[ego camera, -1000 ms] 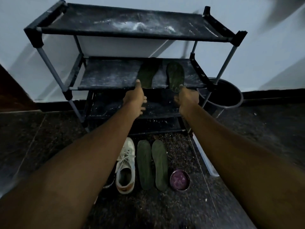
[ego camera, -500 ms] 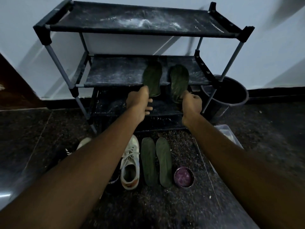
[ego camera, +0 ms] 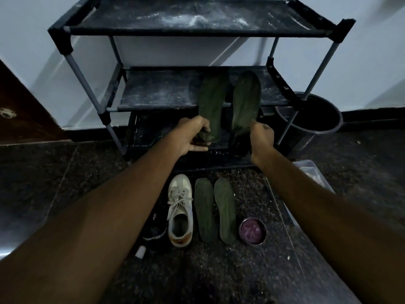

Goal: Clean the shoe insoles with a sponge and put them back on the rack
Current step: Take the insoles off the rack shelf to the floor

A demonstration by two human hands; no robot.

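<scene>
Two dark green insoles lie with their toes on the middle shelf of the black rack (ego camera: 157,93) and their heels sticking out over its front edge. My left hand (ego camera: 190,136) grips the heel of the left insole (ego camera: 211,102). My right hand (ego camera: 262,139) holds the heel of the right insole (ego camera: 245,99) with curled fingers. Two more green insoles (ego camera: 215,210) lie side by side on the floor in front of the rack. No sponge is visible.
A white sneaker (ego camera: 180,210) and a dark shoe (ego camera: 155,233) sit left of the floor insoles. A small bowl of purple liquid (ego camera: 252,231) stands to their right. A black bucket (ego camera: 317,121) and a clear plastic container (ego camera: 311,174) are at the right.
Both hands have pulled back toward me with the two insoles, so the heels now overhang the shelf edge further. The camera has tilted down.
</scene>
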